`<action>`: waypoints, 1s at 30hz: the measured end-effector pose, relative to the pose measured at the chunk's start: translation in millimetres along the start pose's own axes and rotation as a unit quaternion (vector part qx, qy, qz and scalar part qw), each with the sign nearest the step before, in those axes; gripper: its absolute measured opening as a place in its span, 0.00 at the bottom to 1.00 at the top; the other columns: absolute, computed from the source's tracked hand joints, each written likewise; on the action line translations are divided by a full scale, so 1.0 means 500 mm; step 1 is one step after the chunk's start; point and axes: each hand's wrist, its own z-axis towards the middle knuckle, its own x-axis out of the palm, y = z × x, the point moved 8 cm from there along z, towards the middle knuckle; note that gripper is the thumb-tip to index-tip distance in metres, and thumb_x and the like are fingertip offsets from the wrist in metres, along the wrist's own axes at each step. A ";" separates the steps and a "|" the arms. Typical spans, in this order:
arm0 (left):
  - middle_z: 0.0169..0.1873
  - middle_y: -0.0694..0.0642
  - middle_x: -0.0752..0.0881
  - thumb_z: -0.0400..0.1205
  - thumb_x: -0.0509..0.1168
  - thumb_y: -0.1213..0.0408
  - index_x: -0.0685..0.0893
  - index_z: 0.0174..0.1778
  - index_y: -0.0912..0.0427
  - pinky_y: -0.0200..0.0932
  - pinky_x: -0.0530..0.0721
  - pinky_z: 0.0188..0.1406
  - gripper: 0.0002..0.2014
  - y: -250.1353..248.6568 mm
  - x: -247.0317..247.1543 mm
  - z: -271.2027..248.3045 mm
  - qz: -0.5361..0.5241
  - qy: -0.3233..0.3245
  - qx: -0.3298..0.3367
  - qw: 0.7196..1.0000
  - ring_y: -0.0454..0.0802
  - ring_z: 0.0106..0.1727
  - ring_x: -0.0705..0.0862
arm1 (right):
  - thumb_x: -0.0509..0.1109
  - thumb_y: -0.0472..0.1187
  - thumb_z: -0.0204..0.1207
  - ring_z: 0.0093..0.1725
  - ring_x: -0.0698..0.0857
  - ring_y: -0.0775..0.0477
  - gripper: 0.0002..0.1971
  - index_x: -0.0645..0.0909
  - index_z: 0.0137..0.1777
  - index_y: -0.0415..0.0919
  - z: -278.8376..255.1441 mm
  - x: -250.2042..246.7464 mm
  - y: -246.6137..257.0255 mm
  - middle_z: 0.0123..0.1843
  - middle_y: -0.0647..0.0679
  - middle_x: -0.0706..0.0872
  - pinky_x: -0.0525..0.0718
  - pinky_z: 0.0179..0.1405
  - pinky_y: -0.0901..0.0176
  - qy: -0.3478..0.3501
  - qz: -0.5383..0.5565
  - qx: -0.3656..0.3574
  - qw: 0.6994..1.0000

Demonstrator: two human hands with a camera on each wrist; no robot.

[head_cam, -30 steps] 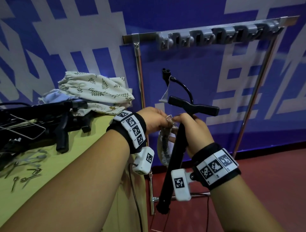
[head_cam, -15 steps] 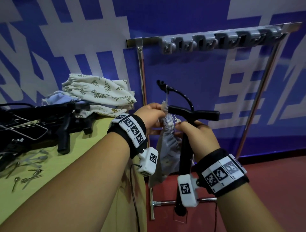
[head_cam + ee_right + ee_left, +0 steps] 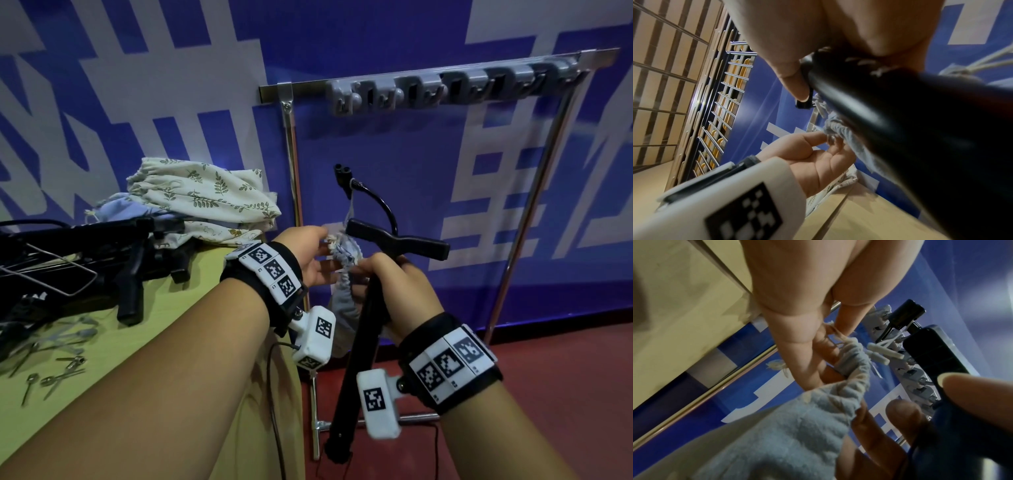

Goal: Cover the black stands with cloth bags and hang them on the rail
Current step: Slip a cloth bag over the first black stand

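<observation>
The bag (image 3: 344,274) had slid lower, bunched beside the stand (image 3: 363,329); the left hand (image 3: 310,255) pinched its drawstring mouth, the right hand (image 3: 397,291) gripped the stand. Covering looked unfinished.

A staged work corner, not a home. A blue printed banner (image 3: 376,41) backs a free-standing metal rail (image 3: 445,82). A yellow desk (image 3: 137,342) carries gear.

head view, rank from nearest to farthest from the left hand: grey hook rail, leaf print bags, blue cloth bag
1. blue cloth bag: pinched at its gathered mouth by the left hand.
2. leaf print bags: piled on the table, up and left.
3. grey hook rail: high on the rack, upper right.
</observation>
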 end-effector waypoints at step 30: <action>0.43 0.67 0.77 0.71 0.58 0.86 0.79 0.43 0.65 0.55 0.84 0.48 0.14 -0.035 -0.022 0.003 0.084 -0.057 0.078 0.992 0.61 0.45 0.82 | 0.66 0.42 0.84 0.63 0.93 0.28 0.16 0.86 0.55 0.28 -0.031 -0.002 0.032 0.54 0.37 0.96 0.85 0.73 0.27 0.029 -0.022 0.018 0.999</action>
